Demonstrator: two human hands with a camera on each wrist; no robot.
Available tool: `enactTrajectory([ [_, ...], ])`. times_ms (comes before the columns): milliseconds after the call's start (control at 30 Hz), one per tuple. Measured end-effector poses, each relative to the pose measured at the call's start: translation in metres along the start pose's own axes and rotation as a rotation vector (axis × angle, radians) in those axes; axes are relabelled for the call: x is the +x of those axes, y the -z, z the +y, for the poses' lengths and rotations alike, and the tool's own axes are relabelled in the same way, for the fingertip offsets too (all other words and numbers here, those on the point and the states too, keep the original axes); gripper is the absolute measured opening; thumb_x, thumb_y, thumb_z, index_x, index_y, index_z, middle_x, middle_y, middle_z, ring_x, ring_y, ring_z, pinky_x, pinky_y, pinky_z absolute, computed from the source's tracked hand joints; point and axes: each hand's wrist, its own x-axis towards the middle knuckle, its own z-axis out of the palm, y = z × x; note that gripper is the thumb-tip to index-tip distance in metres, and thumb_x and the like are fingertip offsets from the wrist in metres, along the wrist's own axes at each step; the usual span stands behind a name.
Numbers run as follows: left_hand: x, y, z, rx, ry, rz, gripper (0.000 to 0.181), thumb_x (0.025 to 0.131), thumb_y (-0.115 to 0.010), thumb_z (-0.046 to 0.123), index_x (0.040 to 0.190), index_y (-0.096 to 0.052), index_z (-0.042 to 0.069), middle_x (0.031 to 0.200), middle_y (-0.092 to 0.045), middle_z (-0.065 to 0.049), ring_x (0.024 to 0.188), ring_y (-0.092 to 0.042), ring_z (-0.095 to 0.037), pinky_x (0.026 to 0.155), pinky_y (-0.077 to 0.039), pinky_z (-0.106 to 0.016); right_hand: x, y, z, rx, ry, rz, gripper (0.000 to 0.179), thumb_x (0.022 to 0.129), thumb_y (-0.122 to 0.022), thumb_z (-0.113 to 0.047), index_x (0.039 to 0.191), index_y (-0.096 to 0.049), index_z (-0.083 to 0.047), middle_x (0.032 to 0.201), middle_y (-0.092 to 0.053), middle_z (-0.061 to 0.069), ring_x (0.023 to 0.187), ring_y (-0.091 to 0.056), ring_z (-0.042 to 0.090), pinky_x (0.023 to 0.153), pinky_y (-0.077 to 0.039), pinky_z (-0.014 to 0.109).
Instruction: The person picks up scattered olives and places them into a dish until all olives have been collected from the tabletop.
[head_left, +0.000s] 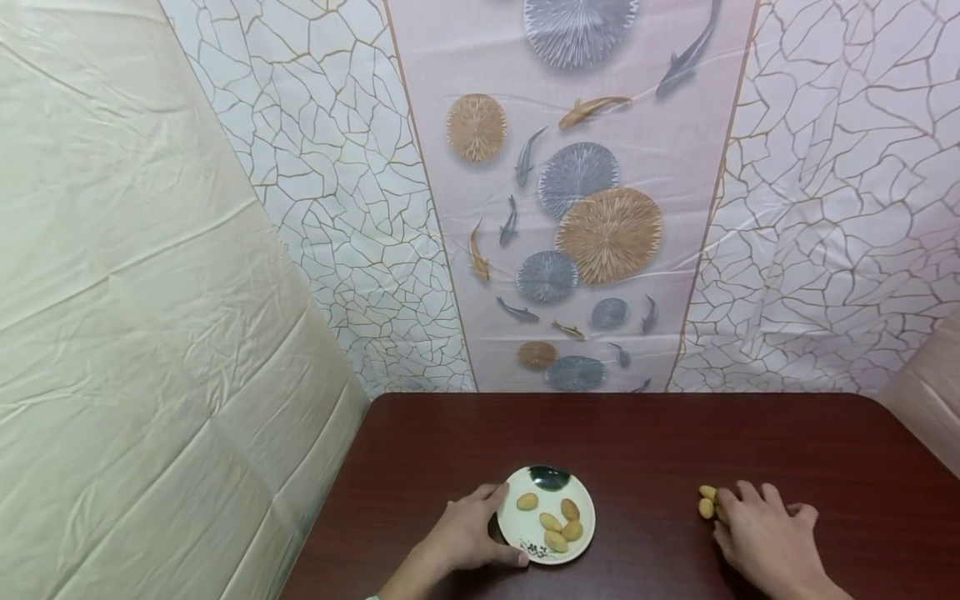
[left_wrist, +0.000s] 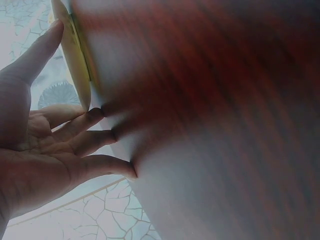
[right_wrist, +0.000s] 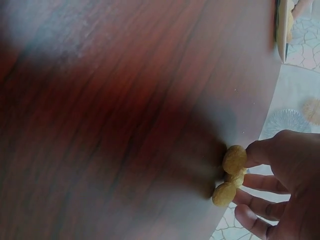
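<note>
My left hand (head_left: 468, 533) holds a small round white plate (head_left: 510, 517) at its left rim, with the thumb on the near edge and the other fingers along the far left side. Several small yellow oval fruits (head_left: 527, 502) lie on the plate. In the left wrist view the plate (left_wrist: 75, 55) shows edge-on beside the thumb. Over to the right, my right hand (head_left: 772, 533) reaches down over three more yellow fruits (head_left: 707, 508) grouped on the table. The right wrist view shows its thumb touching one fruit (right_wrist: 235, 160), other fingers bent loosely behind the group.
The dark red-brown wooden table (head_left: 630, 442) has rounded far corners. Behind it hangs a patterned cloth (head_left: 345, 208) with lily pads and fish. A pale quilted cloth wall (head_left: 150, 333) stands close along the left side.
</note>
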Motion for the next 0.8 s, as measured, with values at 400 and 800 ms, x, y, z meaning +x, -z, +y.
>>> enactTrajectory([
  [400,0.0003,-0.0002,-0.0002,-0.005,-0.001,-0.004,0.117,0.078,-0.096,0.062,0.17,-0.044,0.012,0.167,-0.055,-0.012,0.151,-0.055,-0.048,0.121,-0.039,-0.081,0.0005,-0.0033,0.0028,0.009,0.004,0.045,0.033,0.083,-0.088,-0.017,0.111,-0.074,-0.009,0.103,-0.072,0.014,0.102,-0.062,0.041,0.076,-0.045,0.076],
  [800,-0.0004,0.0005,0.0001,0.012,0.003,0.002,0.114,0.08,-0.096,0.06,0.17,-0.045,0.012,0.167,-0.055,-0.011,0.15,-0.056,-0.047,0.122,-0.039,-0.08,0.0012,0.0011,-0.0056,-0.007,0.046,0.074,0.034,0.082,-0.092,-0.021,0.111,-0.076,-0.014,0.102,-0.071,0.008,0.102,-0.063,0.04,0.077,-0.046,0.075],
])
